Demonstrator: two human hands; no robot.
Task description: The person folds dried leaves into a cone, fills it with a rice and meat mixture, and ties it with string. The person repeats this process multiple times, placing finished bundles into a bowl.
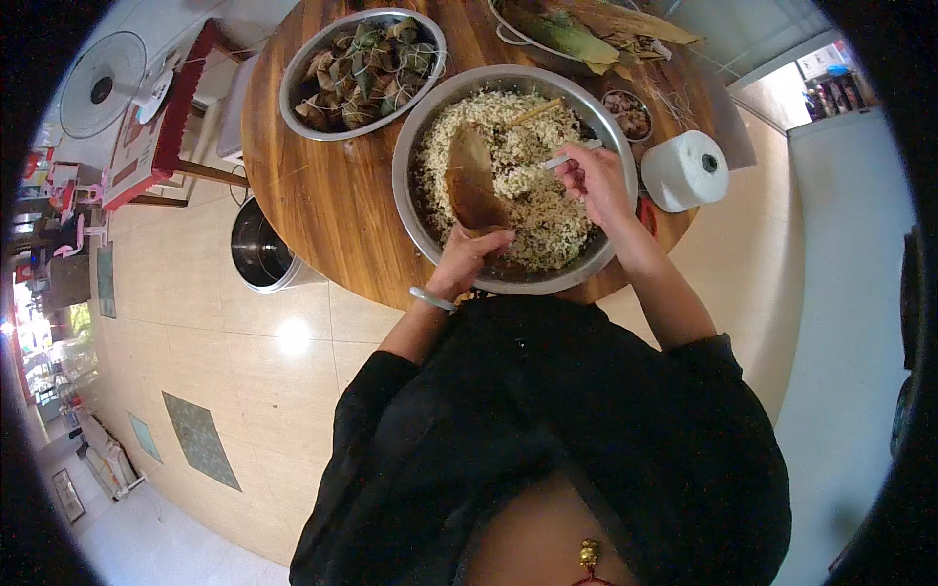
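Observation:
My left hand (469, 258) grips a folded brown bamboo leaf (475, 183), its narrow end in my fist and its length pointing away over the rice. Between the fingers of my right hand (592, 179) is the pale handle of a spoon (564, 159), and a clump of rice lies at its lower end. Both hands are above a wide steel basin (404, 150) of rice mixture (546, 231) with dark bits in it. A wooden stick (537, 111) rests on the rice towards the far side.
An oval steel tray (287, 102) of string-tied zongzi (363, 73) stands far left on the round wooden table (330, 198). At the back right are a pan of leaves (579, 44), a small bowl of meat pieces (627, 115) and a white string cone (678, 172). A bucket (262, 249) stands on the floor.

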